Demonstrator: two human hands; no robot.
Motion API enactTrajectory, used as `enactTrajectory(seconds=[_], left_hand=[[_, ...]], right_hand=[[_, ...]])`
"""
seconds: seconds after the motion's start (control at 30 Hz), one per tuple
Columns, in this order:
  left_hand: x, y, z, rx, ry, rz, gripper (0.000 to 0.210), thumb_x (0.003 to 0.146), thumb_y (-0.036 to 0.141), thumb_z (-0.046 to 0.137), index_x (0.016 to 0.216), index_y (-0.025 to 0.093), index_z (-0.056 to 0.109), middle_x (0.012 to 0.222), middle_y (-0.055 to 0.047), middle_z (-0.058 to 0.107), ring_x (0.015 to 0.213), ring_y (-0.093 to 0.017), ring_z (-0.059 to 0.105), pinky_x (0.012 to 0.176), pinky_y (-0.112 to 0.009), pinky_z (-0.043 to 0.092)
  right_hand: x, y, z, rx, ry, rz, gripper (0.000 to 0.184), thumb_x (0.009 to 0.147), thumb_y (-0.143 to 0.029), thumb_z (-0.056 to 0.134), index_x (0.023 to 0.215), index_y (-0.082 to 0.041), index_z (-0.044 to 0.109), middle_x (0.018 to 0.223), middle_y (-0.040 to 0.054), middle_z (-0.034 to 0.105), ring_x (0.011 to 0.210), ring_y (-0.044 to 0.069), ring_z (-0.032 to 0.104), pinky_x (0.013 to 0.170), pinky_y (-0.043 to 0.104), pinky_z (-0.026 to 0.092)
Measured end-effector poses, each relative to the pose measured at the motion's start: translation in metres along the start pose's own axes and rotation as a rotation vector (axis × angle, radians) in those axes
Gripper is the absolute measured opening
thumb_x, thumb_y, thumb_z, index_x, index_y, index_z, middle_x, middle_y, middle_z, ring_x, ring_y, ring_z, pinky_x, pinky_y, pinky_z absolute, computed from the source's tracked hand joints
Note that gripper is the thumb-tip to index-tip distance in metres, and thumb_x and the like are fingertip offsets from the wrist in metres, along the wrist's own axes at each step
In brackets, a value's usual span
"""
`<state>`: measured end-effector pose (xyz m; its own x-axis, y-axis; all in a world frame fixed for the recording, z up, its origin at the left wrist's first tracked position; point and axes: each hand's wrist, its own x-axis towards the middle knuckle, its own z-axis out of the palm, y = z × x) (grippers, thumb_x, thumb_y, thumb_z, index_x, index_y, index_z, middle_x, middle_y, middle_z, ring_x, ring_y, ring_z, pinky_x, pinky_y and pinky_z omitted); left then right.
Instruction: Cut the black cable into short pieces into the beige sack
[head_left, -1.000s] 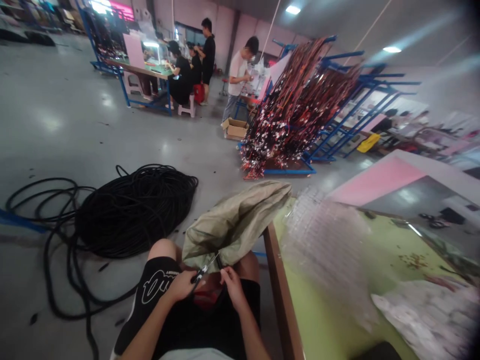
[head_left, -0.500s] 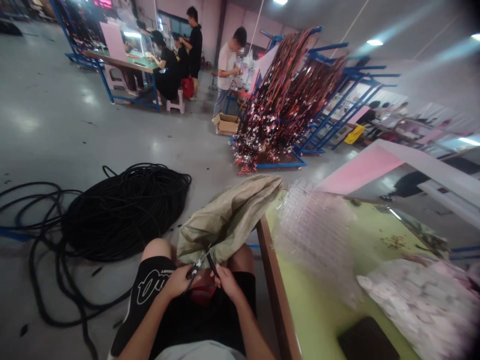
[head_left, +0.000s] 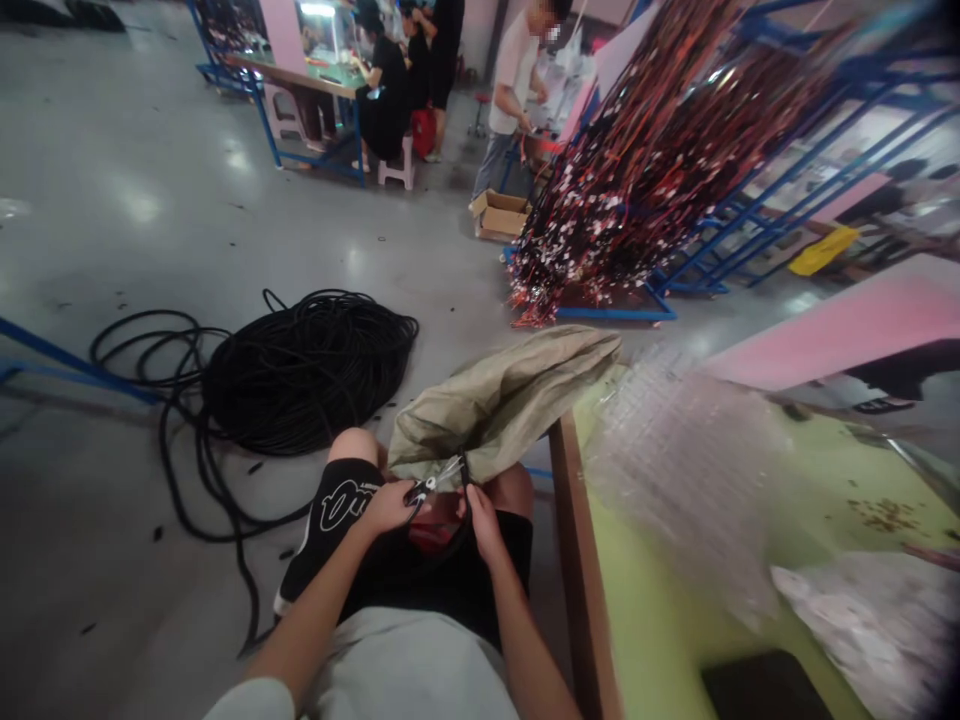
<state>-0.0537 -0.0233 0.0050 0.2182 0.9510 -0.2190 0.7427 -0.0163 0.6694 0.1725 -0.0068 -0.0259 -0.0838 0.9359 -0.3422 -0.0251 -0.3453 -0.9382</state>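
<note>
Head cam: L hand wrapped round scissors, blades angled at black cable, pinched in R hand, prob. to steady it. Sack at knees, mouth nr blades, prob. as catch-all; cable coil on floor nr L knee, prob. for easy reach.

Left forearm and right forearm, both bare, extend forward from torso, angle inward. Left hand: fingers curl in a grip. Right hand: fingers bend, pinching, just beside left, gap between them. Knees bend, just ahead of hands.
</note>
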Motion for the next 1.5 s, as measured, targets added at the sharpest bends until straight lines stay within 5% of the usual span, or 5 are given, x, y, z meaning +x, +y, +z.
enactTrajectory(seconds=[0.7, 1.17, 1.5], left_hand=[[-0.004, -0.013, 0.011, 0.080, -0.080, -0.026, 0.049, 0.081, 0.064, 0.049, 0.078, 0.019, 0.068, 0.076, -0.008, 0.069, 0.072, -0.022, 0.064, 0.059, -0.025, 0.037], [-0.011, 0.008, 0.014, 0.004, -0.025, 0.017, 0.049, 0.075, 0.065, 0.056, 0.086, 0.020, 0.068, 0.084, -0.008, 0.070, 0.078, -0.025, 0.066, 0.064, -0.026, 0.041], [-0.025, -0.009, 0.004, 0.097, -0.034, -0.002, 0.055, 0.082, 0.068, 0.044, 0.075, 0.019, 0.069, 0.077, -0.011, 0.070, 0.074, -0.025, 0.067, 0.060, -0.026, 0.040]], right_hand=[[-0.006, -0.008, 0.005, -0.032, -0.057, 0.010, 0.053, 0.078, -0.066, 0.059, 0.088, -0.015, 0.067, 0.048, -0.0100, 0.026, 0.043, 0.009, 0.025, 0.046, 0.023, 0.033], [-0.021, -0.024, -0.001, -0.054, -0.213, 0.132, 0.064, 0.077, -0.081, 0.043, 0.058, -0.021, 0.049, 0.041, -0.0092, 0.026, 0.038, 0.010, 0.032, 0.056, 0.028, 0.045], [-0.005, -0.010, 0.011, -0.098, -0.132, 0.073, 0.063, 0.076, -0.080, 0.047, 0.063, -0.019, 0.055, 0.041, -0.0076, 0.033, 0.039, 0.011, 0.037, 0.045, 0.023, 0.036]])
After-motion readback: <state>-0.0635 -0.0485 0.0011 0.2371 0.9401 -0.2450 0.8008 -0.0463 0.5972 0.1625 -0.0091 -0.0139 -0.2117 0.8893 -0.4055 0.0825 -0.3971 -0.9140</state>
